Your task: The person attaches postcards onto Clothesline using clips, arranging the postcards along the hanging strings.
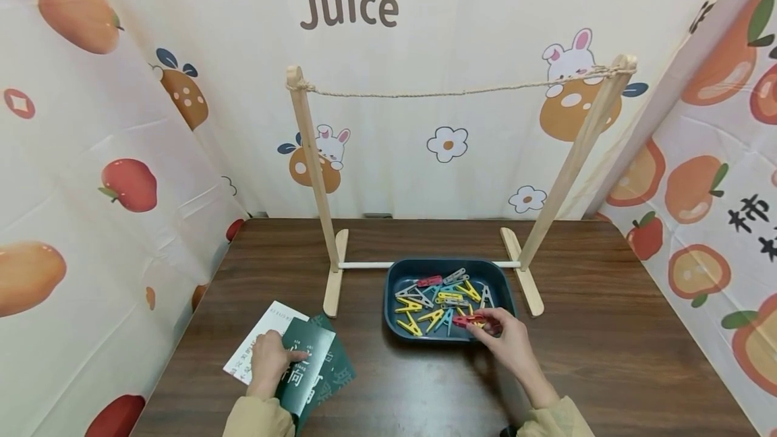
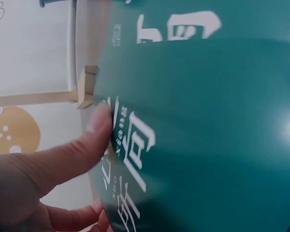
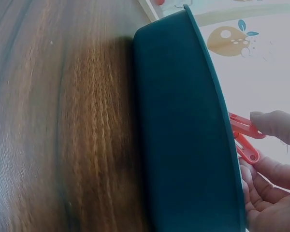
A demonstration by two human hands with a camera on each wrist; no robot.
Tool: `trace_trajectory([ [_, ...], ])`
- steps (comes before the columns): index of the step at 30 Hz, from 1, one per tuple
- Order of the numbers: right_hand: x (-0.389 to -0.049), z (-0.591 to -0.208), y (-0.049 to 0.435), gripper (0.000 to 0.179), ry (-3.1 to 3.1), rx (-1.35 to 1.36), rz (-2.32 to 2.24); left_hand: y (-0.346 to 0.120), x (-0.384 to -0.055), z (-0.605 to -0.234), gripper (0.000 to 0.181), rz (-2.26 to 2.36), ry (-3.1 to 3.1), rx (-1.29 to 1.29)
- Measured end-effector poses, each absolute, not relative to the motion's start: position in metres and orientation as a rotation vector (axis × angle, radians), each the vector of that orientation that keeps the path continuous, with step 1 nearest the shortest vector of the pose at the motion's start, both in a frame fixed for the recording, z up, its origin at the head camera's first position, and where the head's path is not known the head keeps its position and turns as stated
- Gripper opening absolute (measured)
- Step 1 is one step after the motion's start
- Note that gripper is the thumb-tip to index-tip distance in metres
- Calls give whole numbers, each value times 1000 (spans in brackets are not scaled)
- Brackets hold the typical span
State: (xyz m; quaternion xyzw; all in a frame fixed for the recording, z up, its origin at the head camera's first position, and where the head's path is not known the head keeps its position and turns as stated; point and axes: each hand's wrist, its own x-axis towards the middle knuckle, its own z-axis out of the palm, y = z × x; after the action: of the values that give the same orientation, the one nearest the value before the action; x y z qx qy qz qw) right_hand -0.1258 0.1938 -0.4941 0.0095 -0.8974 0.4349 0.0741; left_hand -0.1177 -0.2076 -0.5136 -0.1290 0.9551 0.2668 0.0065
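Observation:
My left hand (image 1: 270, 359) pinches a dark green card (image 1: 306, 349) with white lettering, thumb on its face and fingers behind, as the left wrist view shows. Another green card (image 1: 341, 364) and a white card (image 1: 276, 319) lie under or beside it at the table's left front. Over the near right rim of a dark blue tray (image 1: 390, 288), my right hand (image 1: 506, 342) pinches a red clothespin (image 1: 464, 320) by its handle ends. In the right wrist view this clothespin (image 3: 246, 147) shows partly behind the tray wall (image 3: 183, 121). Yellow, grey, blue and red clothespins (image 1: 446, 297) fill the tray.
A wooden stand with a left post (image 1: 315, 174) and a right post (image 1: 573, 160) rises behind the tray. A thin rope (image 1: 425, 95) runs between the post tops, and a white rod (image 1: 367, 265) joins the feet. Printed cloth (image 1: 388, 154) surrounds the brown table (image 1: 607, 342).

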Motion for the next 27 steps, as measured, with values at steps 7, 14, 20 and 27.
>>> trace_trajectory([
  [7,-129,-486,197,27,-2746,86,1303,-209,-119,-505,31,893,2939,-435],
  [14,-133,-470,198,26,-2847,182,1268,-209,-118,-495,22,943,2944,-442],
  [20,-137,-452,203,22,-2828,431,1235,-210,-120,-487,19,981,2933,-460],
  [27,-144,-428,208,21,-2787,678,1172,-211,-119,-475,18,1042,2914,-414],
])
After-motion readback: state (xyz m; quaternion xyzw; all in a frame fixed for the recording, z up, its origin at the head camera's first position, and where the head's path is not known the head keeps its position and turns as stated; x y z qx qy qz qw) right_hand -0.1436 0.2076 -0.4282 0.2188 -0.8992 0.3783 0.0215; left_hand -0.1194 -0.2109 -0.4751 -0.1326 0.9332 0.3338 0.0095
